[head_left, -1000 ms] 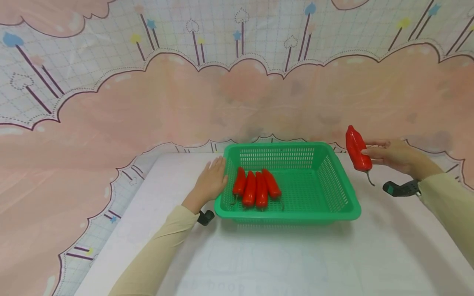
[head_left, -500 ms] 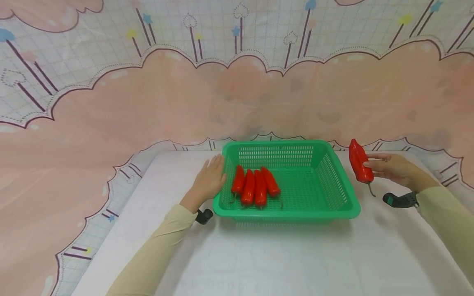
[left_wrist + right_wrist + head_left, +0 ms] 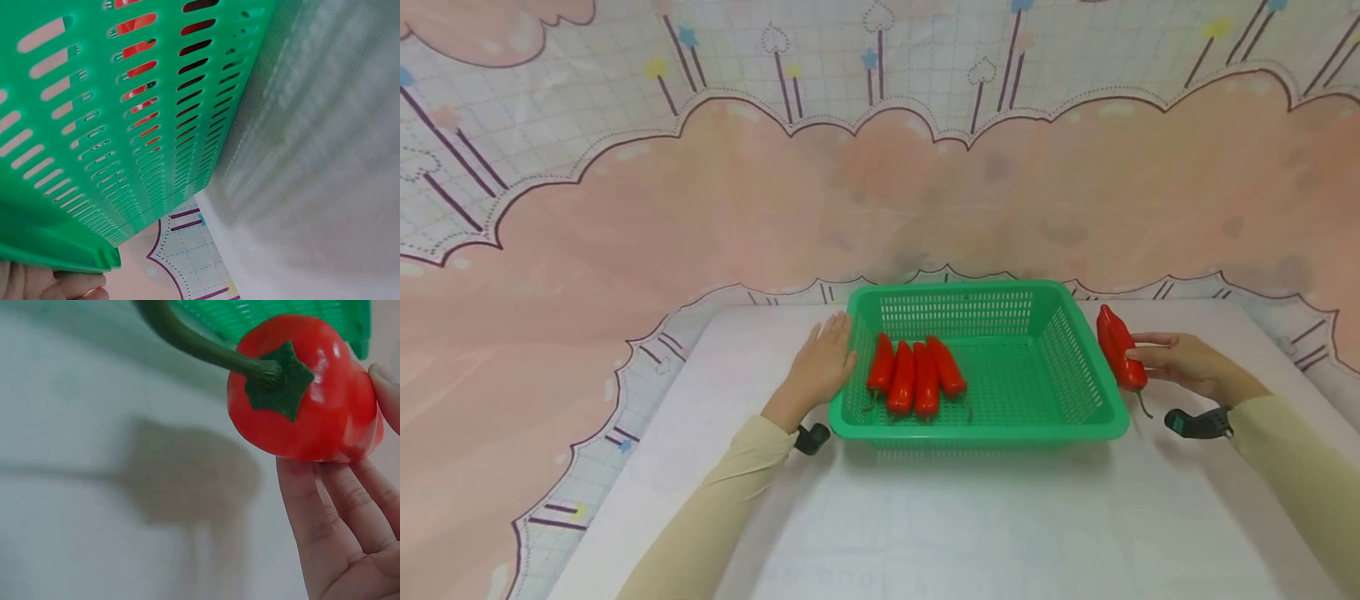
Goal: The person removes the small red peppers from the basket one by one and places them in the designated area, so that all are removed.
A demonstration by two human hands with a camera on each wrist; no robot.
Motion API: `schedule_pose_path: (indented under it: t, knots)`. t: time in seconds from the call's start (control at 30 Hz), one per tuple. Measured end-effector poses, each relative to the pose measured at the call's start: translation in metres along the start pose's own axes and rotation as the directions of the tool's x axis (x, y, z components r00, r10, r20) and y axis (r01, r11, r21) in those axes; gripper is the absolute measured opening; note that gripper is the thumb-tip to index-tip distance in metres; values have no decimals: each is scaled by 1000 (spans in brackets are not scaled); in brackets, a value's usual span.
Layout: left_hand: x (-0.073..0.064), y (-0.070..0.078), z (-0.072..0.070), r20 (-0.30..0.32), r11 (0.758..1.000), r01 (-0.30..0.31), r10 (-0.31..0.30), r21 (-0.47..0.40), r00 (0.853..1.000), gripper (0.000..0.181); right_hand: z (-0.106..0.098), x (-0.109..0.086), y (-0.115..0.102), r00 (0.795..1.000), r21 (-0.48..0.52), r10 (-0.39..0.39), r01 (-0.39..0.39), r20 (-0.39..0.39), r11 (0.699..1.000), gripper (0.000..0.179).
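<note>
My right hand [image 3: 1187, 365] pinches a red chili pepper [image 3: 1122, 350] just outside the right side of a green plastic basket [image 3: 985, 432]. In the right wrist view the pepper [image 3: 300, 419] shows its green stem, with the thumb on one side and fingers on the other; its shadow falls on the white surface below. My left hand [image 3: 820, 362] rests against the basket's left rim, fingers fairly straight. The left wrist view shows those fingers [image 3: 47, 284] at the rim. Several red peppers [image 3: 914, 379] lie side by side in the basket's left half.
The basket stands on a white table [image 3: 970, 508]. A patterned pink and white cloth [image 3: 775, 200] hangs behind it. A small black wrist camera [image 3: 1197, 423] sits below the right hand, and another black camera [image 3: 812, 438] below the left.
My right hand has lowered the red pepper and brought it leftward, closer to the basket's right rim. The left hand and the peppers in the basket keep their places.
</note>
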State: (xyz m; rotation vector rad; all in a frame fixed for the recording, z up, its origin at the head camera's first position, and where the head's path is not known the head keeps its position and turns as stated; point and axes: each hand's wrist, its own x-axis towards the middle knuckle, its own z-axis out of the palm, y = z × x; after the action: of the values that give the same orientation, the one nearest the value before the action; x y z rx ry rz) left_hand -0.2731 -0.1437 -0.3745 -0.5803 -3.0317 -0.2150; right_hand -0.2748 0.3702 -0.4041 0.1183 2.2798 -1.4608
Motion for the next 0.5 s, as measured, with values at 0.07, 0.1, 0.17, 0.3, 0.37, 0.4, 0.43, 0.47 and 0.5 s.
schedule_pose_path:
  t: [0.07, 0.1, 0.17, 0.3, 0.37, 0.4, 0.43, 0.47, 0.5]
  knots:
    - [0, 0, 0, -3, 1000, 0, 0, -3, 1000, 59, 2, 1, 3, 1000, -11, 11, -11, -1, 1000, 82]
    - [0, 0, 0, -4, 1000, 0, 0, -4, 1000, 59, 3, 1, 5, 1000, -20, 9, -9, -2, 1000, 82]
    - [0, 0, 0, -5, 1000, 1, -1, -4, 1000, 59, 5, 1, 9, 1000, -29, 11, -11, -3, 1000, 82]
    - [0, 1, 0, 1, 1000, 8, -8, -4, 1000, 59, 10, 2, 15, 1000, -35, -5, 5, 0, 999, 80]
    - [0, 1, 0, 2, 1000, 9, -9, -3, 1000, 59, 12, 2, 17, 1000, -48, -7, 7, 0, 999, 79]
    - [0, 1, 0, 4, 1000, 9, -9, -3, 1000, 59, 14, 2, 17, 1000, -53, -2, 1, -3, 999, 79]
    - [0, 2, -1, 4, 1000, 9, -9, -2, 1000, 59, 15, 3, 17, 1000, -57, 5, -5, -6, 998, 79]
    - [0, 2, -1, 4, 1000, 8, -8, -2, 1000, 59, 16, 3, 17, 1000, -61, 10, -11, -7, 998, 79]
    - [0, 2, -1, 6, 1000, 8, -8, -2, 1000, 59, 16, 3, 17, 1000, -63, 16, -16, -7, 998, 79]
